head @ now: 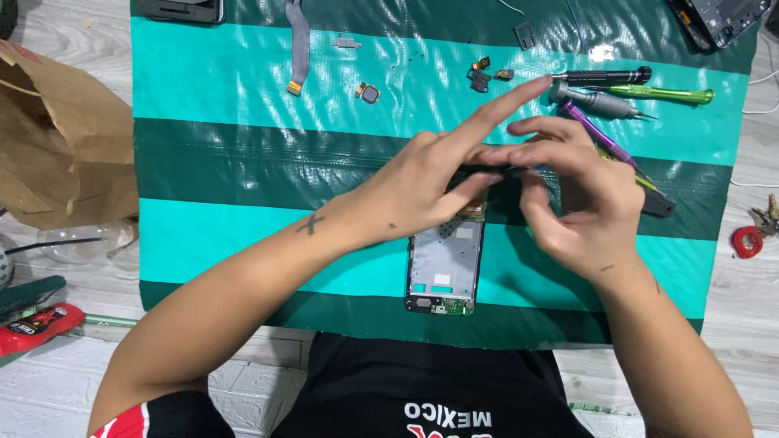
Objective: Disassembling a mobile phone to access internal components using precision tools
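An opened phone frame (445, 264) lies lengthwise on a green and teal striped mat (243, 170), its metal inner plate facing up. My left hand (430, 182) rests over the frame's top end, index finger stretched out toward the upper right. My right hand (572, 199) meets it there, fingertips pinching a small dark part (495, 169) together with the left thumb. The frame's top end is hidden under both hands.
Several screwdrivers (625, 91) lie at the mat's upper right. Small loose phone parts (369, 92) and a flex ribbon (299, 45) sit along the top stripe. A brown paper bag (57, 138) is at the left, a red ring (746, 241) at the right.
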